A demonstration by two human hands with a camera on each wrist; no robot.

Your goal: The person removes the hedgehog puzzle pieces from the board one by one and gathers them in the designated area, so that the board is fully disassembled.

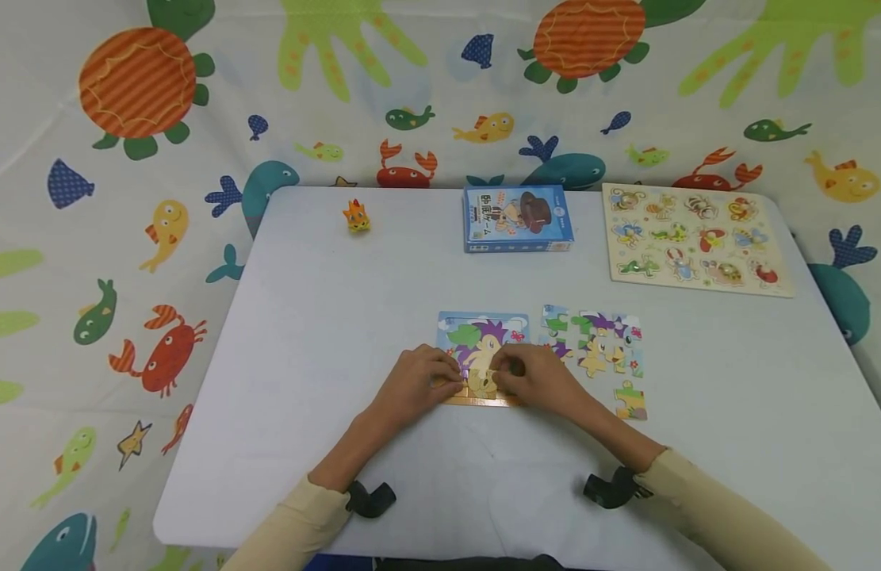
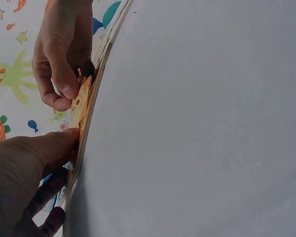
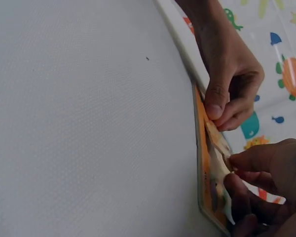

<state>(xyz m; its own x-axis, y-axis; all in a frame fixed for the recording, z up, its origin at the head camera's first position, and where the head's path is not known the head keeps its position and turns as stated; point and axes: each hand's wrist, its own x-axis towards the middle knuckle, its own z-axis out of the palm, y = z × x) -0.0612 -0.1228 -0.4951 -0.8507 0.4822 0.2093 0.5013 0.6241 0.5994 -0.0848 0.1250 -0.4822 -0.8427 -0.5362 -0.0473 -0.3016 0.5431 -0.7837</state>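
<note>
A jigsaw puzzle piece [image 1: 481, 384], tan at its visible face, lies tilted over the lower part of the puzzle board [image 1: 483, 319]. My right hand [image 1: 538, 376] pinches its right side between thumb and finger. At the piece's left end are the thumb and fingertips of my left hand [image 1: 419, 379], gripping it low by the board's front strip. In the left wrist view the piece [image 2: 78, 106] stands slanted between both hands. The right wrist view shows the piece [image 3: 216, 137] raised off the board's orange edge [image 3: 203, 143]. The board's picture has a purple-haired figure and a green leaf.
Several loose and joined puzzle pieces [image 1: 599, 353] lie right of the board, one group [image 1: 630, 401] beside the right forearm. Behind stand a blue box [image 1: 517, 220], an insect peg puzzle [image 1: 697, 242] and a small orange toy [image 1: 356, 216]. The white table [image 1: 304, 301] meets a sea-animal cloth.
</note>
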